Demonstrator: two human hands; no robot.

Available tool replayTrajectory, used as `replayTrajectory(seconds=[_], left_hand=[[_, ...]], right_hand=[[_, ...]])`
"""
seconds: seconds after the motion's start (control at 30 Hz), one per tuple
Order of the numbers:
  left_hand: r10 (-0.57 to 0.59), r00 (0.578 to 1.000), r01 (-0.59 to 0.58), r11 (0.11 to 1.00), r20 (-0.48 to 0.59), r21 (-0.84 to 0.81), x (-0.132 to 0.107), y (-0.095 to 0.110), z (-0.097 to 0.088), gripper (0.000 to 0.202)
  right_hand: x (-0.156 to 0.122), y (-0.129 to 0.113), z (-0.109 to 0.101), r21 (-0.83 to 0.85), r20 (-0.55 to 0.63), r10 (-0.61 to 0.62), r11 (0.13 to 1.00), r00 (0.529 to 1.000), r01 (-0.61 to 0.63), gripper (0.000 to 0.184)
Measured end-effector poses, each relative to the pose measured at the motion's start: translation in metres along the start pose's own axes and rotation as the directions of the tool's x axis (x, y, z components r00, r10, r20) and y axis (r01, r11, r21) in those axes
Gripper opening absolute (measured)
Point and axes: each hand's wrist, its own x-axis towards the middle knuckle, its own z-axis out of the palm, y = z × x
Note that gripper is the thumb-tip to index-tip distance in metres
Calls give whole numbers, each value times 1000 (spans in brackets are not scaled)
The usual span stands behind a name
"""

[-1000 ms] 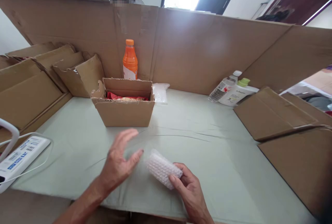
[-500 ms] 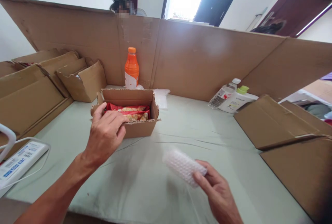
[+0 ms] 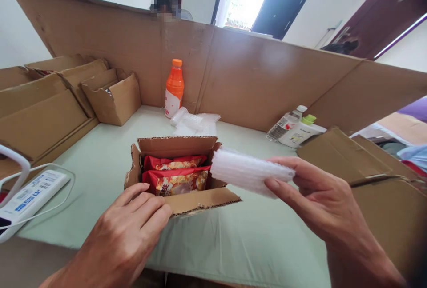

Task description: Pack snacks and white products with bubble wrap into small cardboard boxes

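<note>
- My left hand [image 3: 130,230] lies on the near wall of the small open brown cardboard box [image 3: 200,201], fingers loosely bent and touching the front rim. The thumb is hidden, so I cannot tell if it clamps the wall.
- My right hand [image 3: 320,203] pinches the white rolled bubble-wrap bundle [image 3: 248,173] at its right end, thumb below and fingers on top, closed on it.
- The bundle is held off the table, lying roughly level, with its left end over the box's right flap.
- The box sits on the pale green cloth-covered table [image 3: 100,163], close in front of me, flaps up.
- Inside the box are red snack packets [image 3: 176,180], stacked and filling the left and middle.
- Behind the box is a loose heap of clear bubble wrap [image 3: 193,123], and just beside the heap an orange plastic bottle [image 3: 174,88] stands upright against the tall brown cardboard wall [image 3: 267,79].
- Far right: a clear plastic bottle [image 3: 283,126] lies tilted, touching a white bottle with green cap [image 3: 305,130].
- Left edge: a white power strip [image 3: 30,197] with its cable.
- Folded brown cartons [image 3: 113,97] are stacked at back left.
</note>
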Motion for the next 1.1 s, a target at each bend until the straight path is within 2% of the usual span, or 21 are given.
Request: replayTrajectory(seconds=[0.07, 0.17, 0.27, 0.33, 0.43, 0.53, 0.67, 0.73, 0.77, 0.83, 0.93, 1.0, 1.03, 1.1], left_hand=[[-37, 999, 35, 998, -37, -43, -7, -1, 0, 29], [-70, 995, 64, 994, -74, -86, -13, 0, 1, 30], [-72, 993, 59, 989, -95, -134, -15, -1, 3, 28], [-93, 991, 76, 983, -101, -165, -16, -1, 4, 26], [-116, 988, 95, 977, -100, -193, -17, -3, 6, 26], [-116, 989, 95, 973, -91, -212, -16, -4, 5, 25], [-113, 989, 90, 971, -94, -223, -12, -6, 3, 24], [-113, 989, 89, 971, -100, -221, -11, -5, 3, 24], [-120, 987, 94, 971, -104, -221, -11, -5, 3, 25], [-144, 984, 116, 966, -109, -229, -13, -5, 5, 26], [-168, 979, 134, 957, -115, -257, -15, -5, 9, 25], [-156, 981, 121, 957, -113, -264, -16, -7, 10, 24], [-147, 982, 113, 958, -115, -264, -17, -8, 10, 24], [-145, 983, 111, 958, -109, -265, -18, -10, 10, 24]], right_hand=[[12, -9, 3, -83, 78, -62, 994, 995, 68, 22], [29, -18, 9, -133, 232, -90, 983, 968, 123, 25], [43, -27, 15, -221, 412, -132, 945, 902, 239, 25], [51, -34, 21, -309, 519, -174, 874, 837, 374, 23], [61, -47, 32, -419, 655, -179, 723, 734, 549, 19], [71, -62, 52, -409, 783, -143, 617, 606, 673, 16], [86, -79, 87, -354, 914, 29, 543, 405, 761, 23], [93, -82, 103, -332, 937, 97, 538, 334, 775, 23], [95, -82, 108, -320, 943, 106, 547, 316, 773, 22], [97, -77, 111, -304, 945, 81, 576, 317, 759, 19], [93, -65, 102, -344, 911, 38, 618, 410, 707, 22], [89, -57, 93, -397, 879, 58, 638, 473, 659, 24], [87, -54, 90, -416, 871, 78, 644, 486, 642, 22], [84, -52, 89, -430, 869, 107, 646, 483, 630, 18]])
